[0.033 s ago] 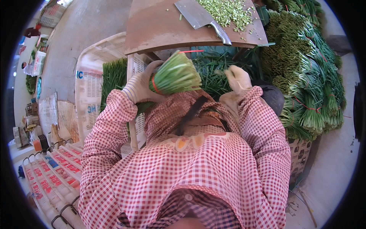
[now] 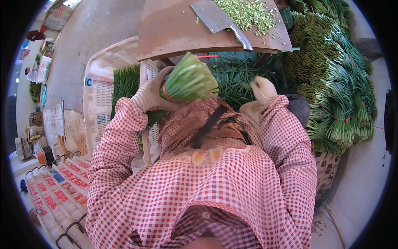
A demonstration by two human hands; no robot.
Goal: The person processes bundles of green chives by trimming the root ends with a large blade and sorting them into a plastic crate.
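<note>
My left hand (image 2: 152, 92), in a pale striped glove, is closed round a bunch of chives (image 2: 191, 81). A red band circles the bunch close to my fingers, and its cut ends fan out to the upper right. Off to the right, my gloved right hand (image 2: 264, 91) is apart from the bunch with its fingers curled together; whatever they hold, if anything, is hidden. Beneath and beyond it lies a heap of loose green leaves (image 2: 234, 83).
Ahead stands a wooden table (image 2: 166, 31) with a cleaver (image 2: 222, 23) and chopped stalk ends (image 2: 251, 14). A white plastic crate (image 2: 97, 97) at left holds greens (image 2: 125, 83). Banded chive bunches (image 2: 338, 83) are piled at right. White slatted boards (image 2: 58, 195) lie at lower left.
My right hand has shifted slightly right and nearer to me, its fingers curled. The bunch in my left hand has moved and tilted slightly.
</note>
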